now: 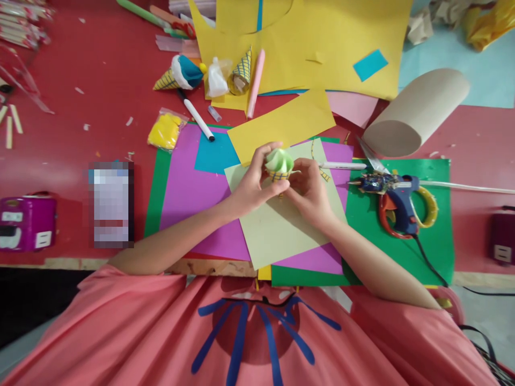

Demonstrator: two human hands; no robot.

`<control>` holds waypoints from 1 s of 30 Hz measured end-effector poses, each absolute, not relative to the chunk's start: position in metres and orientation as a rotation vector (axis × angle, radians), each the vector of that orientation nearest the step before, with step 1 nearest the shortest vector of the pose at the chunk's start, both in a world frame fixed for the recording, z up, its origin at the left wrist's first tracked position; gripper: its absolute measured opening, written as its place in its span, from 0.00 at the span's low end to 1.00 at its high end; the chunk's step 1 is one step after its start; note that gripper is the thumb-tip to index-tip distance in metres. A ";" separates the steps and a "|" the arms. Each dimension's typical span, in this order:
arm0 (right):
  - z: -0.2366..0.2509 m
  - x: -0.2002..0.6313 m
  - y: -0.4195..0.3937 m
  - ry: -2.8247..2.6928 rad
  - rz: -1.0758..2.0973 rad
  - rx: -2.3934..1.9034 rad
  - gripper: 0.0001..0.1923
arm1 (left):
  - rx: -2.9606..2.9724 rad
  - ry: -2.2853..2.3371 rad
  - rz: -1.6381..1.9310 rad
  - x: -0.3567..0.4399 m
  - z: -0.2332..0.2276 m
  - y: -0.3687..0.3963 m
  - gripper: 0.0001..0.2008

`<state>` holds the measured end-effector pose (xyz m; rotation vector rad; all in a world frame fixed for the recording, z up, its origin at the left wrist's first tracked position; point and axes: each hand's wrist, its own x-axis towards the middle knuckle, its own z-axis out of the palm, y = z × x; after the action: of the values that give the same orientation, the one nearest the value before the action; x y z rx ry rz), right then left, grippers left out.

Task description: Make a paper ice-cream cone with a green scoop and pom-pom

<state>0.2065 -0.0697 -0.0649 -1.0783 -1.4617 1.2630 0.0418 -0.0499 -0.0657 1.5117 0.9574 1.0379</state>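
Observation:
Both my hands hold a small paper ice-cream cone (279, 165) with a pale green top and a yellow checked cone, above a pale green paper sheet (277, 225). My left hand (253, 182) wraps its left side, thumb and fingers pressed on the green top. My right hand (309, 188) pinches the cone's right side and base. The cone's tip is hidden behind my fingers.
A blue glue gun (396, 195) lies on green paper (430, 236) to the right, beside a white pen (341, 165). A cardboard roll (414, 112), yellow sheets (330, 32), finished paper cones (181, 75), a marker (199, 119), a yellow bag (164, 130) and a purple box (24, 222) surround them.

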 end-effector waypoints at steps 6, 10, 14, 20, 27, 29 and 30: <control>-0.068 0.210 -0.063 -1.337 1.415 -1.044 0.26 | 1.559 0.991 1.007 0.039 -0.064 -0.047 0.30; -0.066 0.210 -0.063 -1.347 1.427 -1.038 0.25 | 1.576 0.995 1.044 0.036 -0.066 -0.046 0.28; -0.065 0.210 -0.063 -1.353 1.403 -1.026 0.22 | 1.595 1.023 1.031 0.032 -0.065 -0.043 0.31; -0.066 0.211 -0.065 -1.363 1.464 -0.985 0.20 | 1.678 1.055 1.065 0.027 -0.065 -0.042 0.21; -0.067 0.217 -0.067 -1.404 1.474 -0.972 0.22 | 1.689 1.055 1.046 0.030 -0.063 -0.043 0.24; -0.065 0.218 -0.067 -1.414 1.484 -0.969 0.25 | 1.682 1.046 1.039 0.031 -0.062 -0.043 0.25; -0.064 0.219 -0.067 -1.423 1.479 -0.980 0.26 | 1.685 1.039 1.042 0.031 -0.062 -0.044 0.26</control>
<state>0.2188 -0.0671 -0.0639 -0.9800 -1.4228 1.4785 0.0313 -0.0436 -0.0616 1.6850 1.0392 1.0422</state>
